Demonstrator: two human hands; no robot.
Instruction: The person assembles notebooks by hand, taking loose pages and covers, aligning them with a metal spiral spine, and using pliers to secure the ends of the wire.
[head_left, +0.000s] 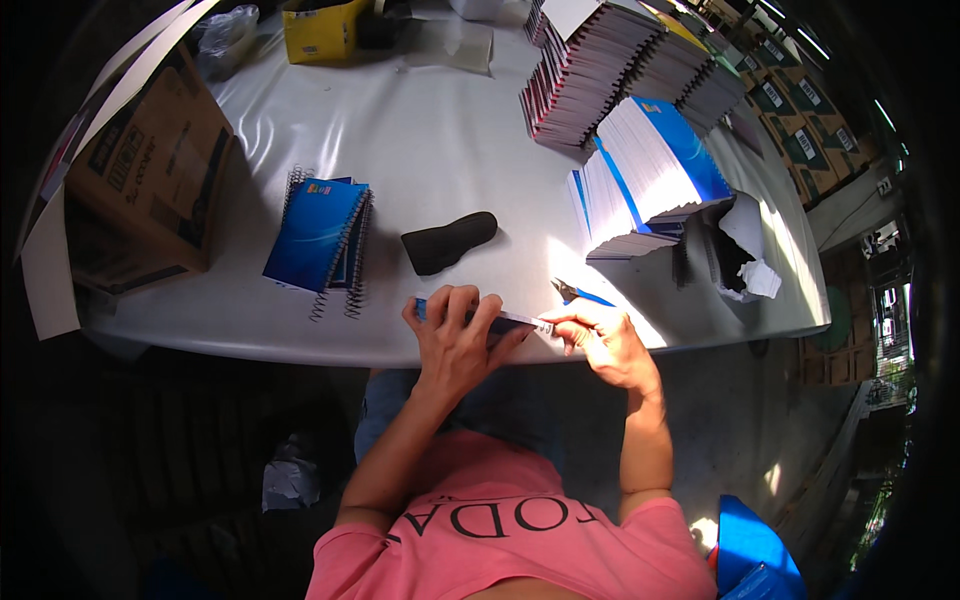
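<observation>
At the table's near edge my left hand (455, 340) wraps over a thin blue notebook (515, 319), seen edge-on. My right hand (606, 345) pinches at the notebook's right end; whether its fingers also hold binding wire is too small to tell. Just beyond the right hand lie blue-handled cutting pliers (582, 293), apart from it. A black, curved, shoe-sole-like piece (450, 243) rests farther back. Left of it is a small pile of blue notebooks (315, 230) with dark spiral wires, some coil ends sticking out toward me.
A cardboard box (150, 170) with raised flaps stands at the left. Blue-covered paper blocks (655, 170) and tall stacks of spiral-bound books (590, 75) fill the right. Torn white wrapping (745, 250) lies near the right edge. A yellow box (322, 32) sits at the back.
</observation>
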